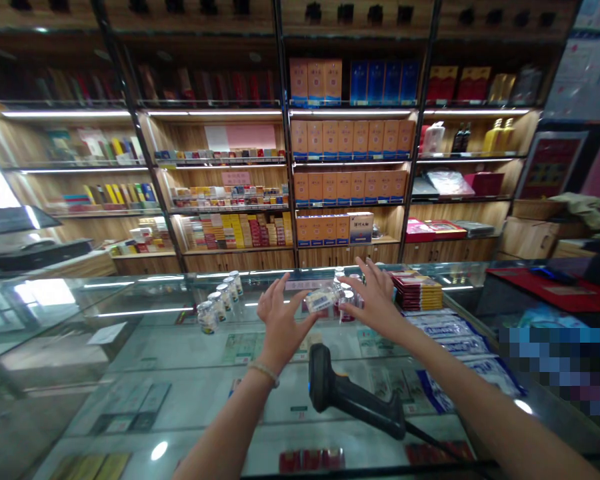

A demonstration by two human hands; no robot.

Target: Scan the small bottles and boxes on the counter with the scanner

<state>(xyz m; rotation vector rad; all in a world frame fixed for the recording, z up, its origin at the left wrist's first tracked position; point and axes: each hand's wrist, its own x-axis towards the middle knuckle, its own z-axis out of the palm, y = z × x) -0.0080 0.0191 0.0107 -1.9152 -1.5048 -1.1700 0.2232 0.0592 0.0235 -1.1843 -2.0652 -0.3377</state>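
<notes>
A small clear bottle (320,300) with a white barcode label lies sideways between my two hands, above the glass counter (190,387). My left hand (283,317) pinches its left end between thumb and index finger. At the other end, my right hand (375,297) has its thumb and index finger around the bottle's cap end, the other fingers raised. Below the hands, a black barcode scanner (355,397) lies on the glass, its cable running to the right. A slanted row of small white-capped bottles (220,303) stands left of my left hand. More bottles (347,303) stand behind the held one, partly hidden.
Right of my hands are a stack of red and yellow packs (417,290) and blue-and-white packets (450,333). A red mat (560,290) lies farther right. Beyond the counter, shelves hold orange boxes (350,187) and many small packs (240,230).
</notes>
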